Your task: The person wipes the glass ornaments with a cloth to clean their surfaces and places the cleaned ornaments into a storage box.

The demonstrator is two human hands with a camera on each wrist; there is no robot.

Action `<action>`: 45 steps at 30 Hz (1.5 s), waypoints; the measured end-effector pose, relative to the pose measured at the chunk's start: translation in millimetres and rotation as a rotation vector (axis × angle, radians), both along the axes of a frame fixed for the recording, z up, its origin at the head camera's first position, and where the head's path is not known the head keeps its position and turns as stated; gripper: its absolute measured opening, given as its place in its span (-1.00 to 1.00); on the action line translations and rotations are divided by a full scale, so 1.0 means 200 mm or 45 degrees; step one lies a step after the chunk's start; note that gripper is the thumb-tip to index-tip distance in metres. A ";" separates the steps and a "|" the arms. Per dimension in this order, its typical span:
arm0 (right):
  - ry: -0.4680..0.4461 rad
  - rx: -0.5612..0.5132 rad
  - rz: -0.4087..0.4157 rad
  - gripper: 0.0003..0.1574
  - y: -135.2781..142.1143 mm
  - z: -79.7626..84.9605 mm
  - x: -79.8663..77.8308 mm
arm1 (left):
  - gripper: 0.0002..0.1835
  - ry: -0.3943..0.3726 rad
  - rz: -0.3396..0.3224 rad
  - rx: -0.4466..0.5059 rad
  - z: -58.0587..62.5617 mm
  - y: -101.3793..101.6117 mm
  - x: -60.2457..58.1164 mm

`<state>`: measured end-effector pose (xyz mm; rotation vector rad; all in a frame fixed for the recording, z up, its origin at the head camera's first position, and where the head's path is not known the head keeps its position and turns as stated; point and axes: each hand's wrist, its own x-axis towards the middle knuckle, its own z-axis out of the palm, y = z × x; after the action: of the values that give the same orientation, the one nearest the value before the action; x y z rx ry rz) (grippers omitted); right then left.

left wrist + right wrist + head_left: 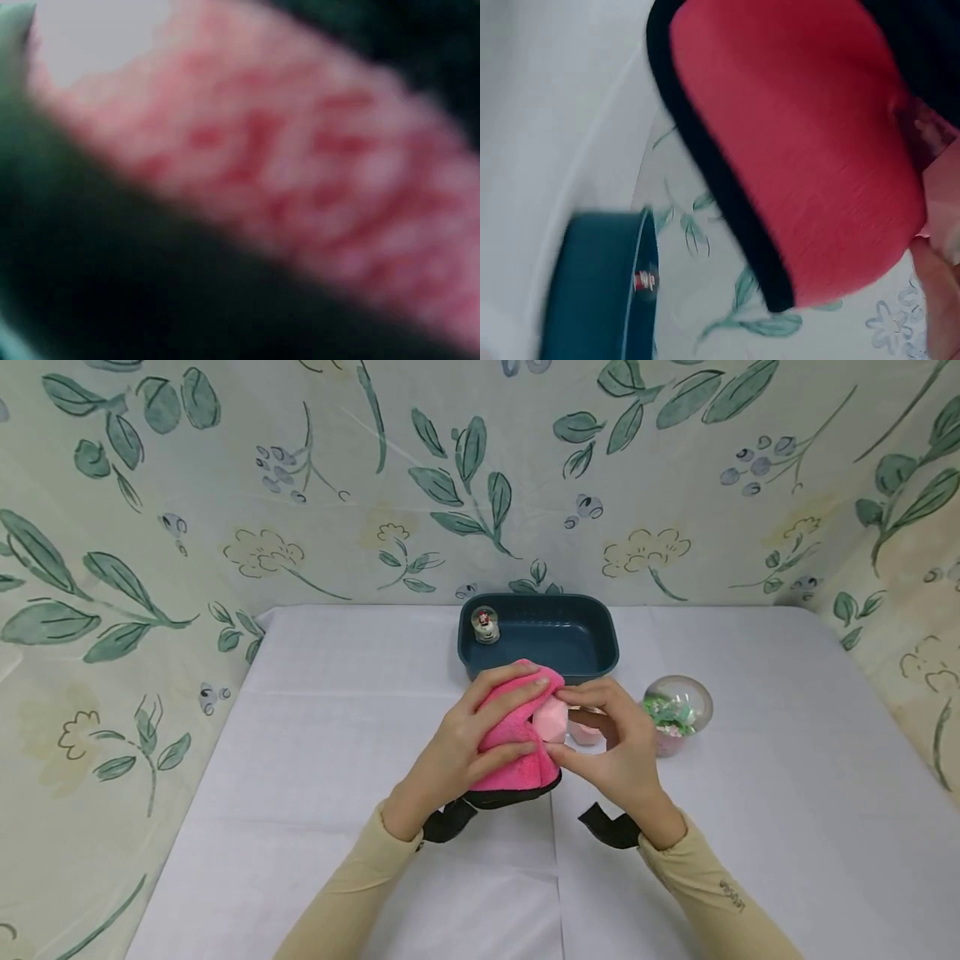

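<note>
Over the middle of the table, my left hand (457,735) grips a pink plush cloth (510,735) with black edging, folded round a pale pink faceted piece (551,720). Thumb and fingers of my right hand (618,743) pinch that piece at its right side. Most of the piece is hidden inside the cloth; its kind cannot be told. The cloth (802,150) spreads wide in the right wrist view, with a right fingertip at the lower right. Blurred cloth (277,150) fills much of the left wrist view.
A dark blue tray (540,671) stands behind the hands, with a small snow globe (485,625) in its left end. Right of the right hand is a larger snow globe (678,706) with a pink base. Another pale pink object (585,732) shows partly behind the right fingers.
</note>
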<state>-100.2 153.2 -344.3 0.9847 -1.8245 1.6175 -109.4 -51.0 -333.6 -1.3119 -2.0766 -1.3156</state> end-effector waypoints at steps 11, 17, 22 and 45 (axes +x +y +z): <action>-0.808 0.046 -0.079 -0.67 0.00 0.06 0.07 | -0.37 0.070 -0.013 -0.080 -0.01 0.00 -0.01; -0.569 0.188 0.025 -0.35 0.02 0.07 0.06 | -0.39 -0.001 -0.058 0.075 -0.02 -0.02 -0.03; -0.392 0.261 0.071 -0.22 0.05 0.07 0.03 | -0.40 0.002 -0.072 0.077 0.00 -0.03 -0.04; -0.419 0.259 0.044 -0.38 0.04 0.04 0.04 | -0.32 0.014 -0.100 0.057 0.02 -0.02 -0.03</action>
<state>-91.8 162.1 -336.6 0.8766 -2.2390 1.7218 -116.4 -55.9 -329.6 -1.3913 -1.9953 -1.3757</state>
